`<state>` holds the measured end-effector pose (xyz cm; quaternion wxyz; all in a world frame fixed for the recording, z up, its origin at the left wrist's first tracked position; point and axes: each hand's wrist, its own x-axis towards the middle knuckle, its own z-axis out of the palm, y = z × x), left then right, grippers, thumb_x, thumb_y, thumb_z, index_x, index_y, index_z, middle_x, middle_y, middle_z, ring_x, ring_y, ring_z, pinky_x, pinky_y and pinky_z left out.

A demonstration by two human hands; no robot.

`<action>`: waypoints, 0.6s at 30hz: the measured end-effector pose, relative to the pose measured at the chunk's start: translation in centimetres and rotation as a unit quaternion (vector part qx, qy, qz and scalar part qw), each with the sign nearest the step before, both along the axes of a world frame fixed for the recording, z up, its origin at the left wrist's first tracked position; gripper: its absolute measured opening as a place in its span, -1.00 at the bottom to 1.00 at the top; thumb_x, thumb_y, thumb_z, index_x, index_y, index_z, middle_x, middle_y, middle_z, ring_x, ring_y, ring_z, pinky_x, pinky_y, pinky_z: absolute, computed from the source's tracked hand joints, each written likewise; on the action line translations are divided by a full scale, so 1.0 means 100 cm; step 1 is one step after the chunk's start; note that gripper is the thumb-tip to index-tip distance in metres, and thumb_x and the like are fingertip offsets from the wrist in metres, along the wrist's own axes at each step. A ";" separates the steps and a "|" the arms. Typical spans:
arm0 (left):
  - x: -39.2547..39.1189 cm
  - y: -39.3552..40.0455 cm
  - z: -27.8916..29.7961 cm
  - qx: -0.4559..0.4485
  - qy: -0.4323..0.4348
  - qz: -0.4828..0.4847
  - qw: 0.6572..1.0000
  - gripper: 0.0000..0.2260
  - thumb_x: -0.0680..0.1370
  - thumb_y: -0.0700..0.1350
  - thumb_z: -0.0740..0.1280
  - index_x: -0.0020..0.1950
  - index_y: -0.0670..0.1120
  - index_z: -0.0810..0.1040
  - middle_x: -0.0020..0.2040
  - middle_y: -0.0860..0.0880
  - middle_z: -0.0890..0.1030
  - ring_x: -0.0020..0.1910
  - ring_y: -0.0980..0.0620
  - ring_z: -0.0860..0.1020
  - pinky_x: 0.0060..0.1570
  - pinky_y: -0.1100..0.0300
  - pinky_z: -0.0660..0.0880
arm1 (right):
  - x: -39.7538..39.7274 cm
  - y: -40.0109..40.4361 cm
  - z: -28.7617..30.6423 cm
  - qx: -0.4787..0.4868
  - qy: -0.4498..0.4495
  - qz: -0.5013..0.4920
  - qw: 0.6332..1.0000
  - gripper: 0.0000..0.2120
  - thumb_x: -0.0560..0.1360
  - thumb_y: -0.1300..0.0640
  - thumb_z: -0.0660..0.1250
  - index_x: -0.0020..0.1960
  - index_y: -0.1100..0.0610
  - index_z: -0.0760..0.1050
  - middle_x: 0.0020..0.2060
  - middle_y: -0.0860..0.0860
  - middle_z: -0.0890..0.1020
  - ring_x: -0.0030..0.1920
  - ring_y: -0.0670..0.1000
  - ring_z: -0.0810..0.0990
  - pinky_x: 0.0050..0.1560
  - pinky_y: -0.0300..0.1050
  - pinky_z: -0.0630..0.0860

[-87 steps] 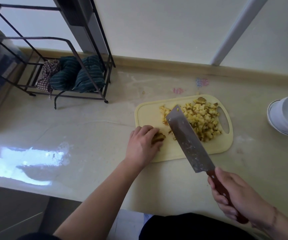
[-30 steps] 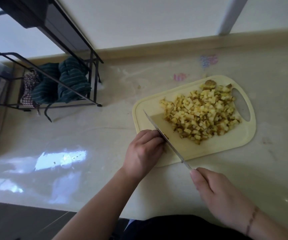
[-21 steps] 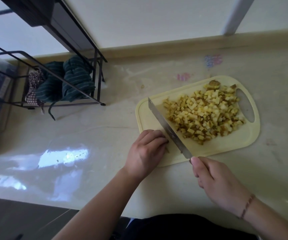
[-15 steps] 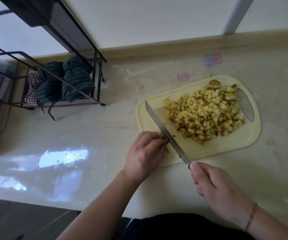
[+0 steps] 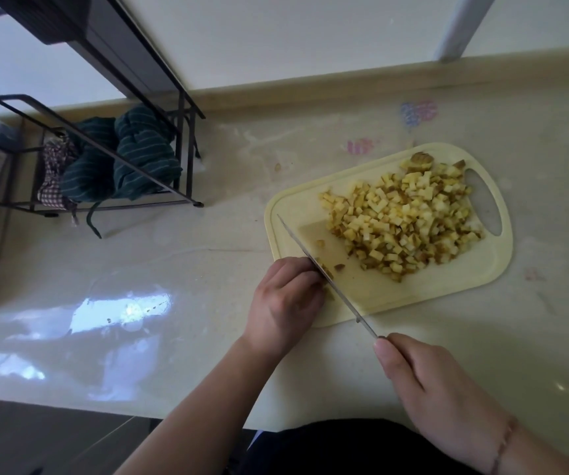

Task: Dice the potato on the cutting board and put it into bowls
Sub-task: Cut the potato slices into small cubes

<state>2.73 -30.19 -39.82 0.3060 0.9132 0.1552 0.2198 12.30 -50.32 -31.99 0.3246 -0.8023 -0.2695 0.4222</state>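
A pale yellow cutting board (image 5: 481, 272) lies on the counter with a big heap of diced potato (image 5: 410, 221) on its right half. My left hand (image 5: 285, 299) curls over a small leftover potato piece at the board's near left corner; the piece is almost fully hidden under my fingers. My right hand (image 5: 427, 382) grips the handle of a cleaver (image 5: 320, 272), whose blade stands edge-down right beside my left fingertips. A few loose bits (image 5: 339, 267) lie just right of the blade. No bowl is in view.
A black wire rack (image 5: 105, 145) holding dark green striped cloths (image 5: 129, 159) stands at the back left of the counter. The wall runs along the back. The counter's front edge is close to my body.
The cleaver has gone up and down beside my left fingers, cutting the held piece. A couple of new bits lie right of the blade. The view shifted, and the white bowl left the frame.
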 end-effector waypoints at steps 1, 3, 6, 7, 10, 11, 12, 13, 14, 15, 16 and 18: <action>0.000 0.000 0.001 -0.002 -0.003 -0.004 1.000 -0.89 0.44 -0.38 0.51 -0.07 -0.25 0.71 0.02 -0.12 0.69 -0.01 -0.11 0.64 0.05 0.16 0.56 | 0.001 0.007 -0.002 0.001 -0.007 -0.002 1.000 -0.46 0.49 -0.42 -0.10 -0.34 -0.03 0.32 -0.49 0.01 0.46 -0.47 -0.08 0.40 -0.37 -0.13 0.34; 0.000 0.002 0.001 -0.002 -0.009 -0.011 1.000 -0.89 0.44 -0.38 0.50 -0.07 -0.25 0.70 0.03 -0.12 0.69 0.00 -0.11 0.63 0.07 0.16 0.56 | 0.005 0.024 -0.008 0.000 -0.021 0.003 1.000 -0.49 0.46 -0.37 -0.09 -0.35 0.00 0.32 -0.53 0.00 0.43 -0.45 -0.07 0.44 -0.39 -0.19 0.32; -0.001 0.002 0.001 0.000 -0.006 -0.017 1.000 -0.91 0.46 -0.37 0.49 -0.06 -0.26 0.70 0.03 -0.13 0.68 0.02 -0.10 0.63 0.09 0.17 0.55 | 0.011 0.037 -0.014 0.016 -0.038 0.011 0.999 -0.48 0.48 -0.34 -0.07 -0.34 0.04 0.35 -0.54 -0.01 0.42 -0.43 -0.06 0.46 -0.41 -0.20 0.31; -0.001 0.002 0.001 0.002 -0.004 -0.018 1.000 -0.91 0.46 -0.37 0.50 -0.07 -0.26 0.69 0.03 -0.13 0.68 0.01 -0.10 0.62 0.08 0.17 0.55 | 0.013 0.035 -0.015 0.019 -0.036 0.008 0.999 -0.46 0.50 -0.35 -0.05 -0.34 0.04 0.36 -0.54 -0.01 0.43 -0.44 -0.05 0.46 -0.41 -0.19 0.32; -0.002 0.001 0.000 0.004 -0.002 -0.011 1.000 -0.94 0.48 -0.35 0.50 -0.07 -0.26 0.69 -0.03 -0.15 0.64 -0.03 -0.08 0.59 0.04 0.19 0.53 | 0.018 0.022 -0.015 0.022 -0.002 -0.021 1.000 -0.43 0.47 -0.40 -0.03 -0.34 0.07 0.35 -0.56 -0.07 0.42 -0.51 -0.07 0.38 -0.43 -0.15 0.31; -0.003 0.001 0.000 0.005 -0.003 -0.006 1.000 -0.94 0.48 -0.34 0.50 -0.06 -0.26 0.69 -0.04 -0.15 0.63 -0.04 -0.08 0.59 0.02 0.20 0.53 | 0.017 0.020 -0.013 0.023 0.010 -0.022 0.999 -0.43 0.44 -0.40 -0.04 -0.34 0.08 0.34 -0.57 -0.08 0.41 -0.52 -0.08 0.35 -0.43 -0.16 0.29; -0.004 0.001 0.000 0.003 -0.005 0.000 1.000 -0.94 0.49 -0.33 0.50 -0.06 -0.27 0.69 -0.04 -0.16 0.63 -0.05 -0.08 0.59 0.01 0.19 0.54 | 0.015 0.018 -0.011 0.023 0.016 -0.020 0.999 -0.43 0.44 -0.40 -0.04 -0.34 0.08 0.34 -0.57 -0.08 0.39 -0.53 -0.08 0.33 -0.43 -0.17 0.28; -0.006 0.001 0.000 0.000 -0.008 0.005 1.000 -0.94 0.49 -0.33 0.50 -0.06 -0.27 0.69 -0.04 -0.16 0.63 -0.05 -0.09 0.59 0.01 0.18 0.54 | 0.013 0.018 -0.010 0.024 0.021 -0.020 0.999 -0.43 0.43 -0.40 -0.03 -0.34 0.09 0.33 -0.57 -0.08 0.38 -0.53 -0.09 0.32 -0.43 -0.18 0.27; -0.007 0.001 0.001 -0.002 -0.011 0.009 1.000 -0.94 0.48 -0.33 0.50 -0.06 -0.27 0.69 -0.05 -0.16 0.63 -0.06 -0.09 0.59 0.00 0.18 0.55 | 0.010 0.017 -0.008 0.027 0.025 -0.020 0.999 -0.44 0.43 -0.39 -0.02 -0.34 0.08 0.33 -0.58 -0.08 0.37 -0.53 -0.09 0.31 -0.43 -0.19 0.25; -0.008 0.001 0.001 -0.001 -0.014 0.010 1.000 -0.94 0.48 -0.32 0.50 -0.07 -0.27 0.69 -0.05 -0.17 0.63 -0.06 -0.09 0.59 0.00 0.18 0.54 | 0.007 0.017 -0.006 0.032 0.028 -0.020 0.999 -0.45 0.44 -0.39 -0.02 -0.34 0.08 0.32 -0.58 -0.08 0.35 -0.53 -0.10 0.30 -0.43 -0.19 0.24; -0.008 0.002 0.001 0.001 -0.014 0.008 1.000 -0.95 0.49 -0.32 0.50 -0.08 -0.28 0.69 -0.06 -0.17 0.63 -0.07 -0.09 0.59 -0.01 0.17 0.54 | 0.005 0.017 -0.005 0.038 0.030 -0.019 0.999 -0.45 0.44 -0.39 -0.01 -0.34 0.08 0.32 -0.58 -0.08 0.34 -0.53 -0.10 0.29 -0.42 -0.18 0.23; -0.008 0.002 0.001 0.006 -0.008 -0.001 1.000 -0.97 0.49 -0.33 0.49 -0.10 -0.28 0.68 -0.06 -0.17 0.64 -0.07 -0.10 0.60 -0.02 0.15 0.55 | 0.001 0.015 -0.001 0.045 0.037 -0.015 0.998 -0.44 0.45 -0.39 0.00 -0.33 0.10 0.33 -0.57 -0.06 0.34 -0.52 -0.09 0.28 -0.42 -0.15 0.24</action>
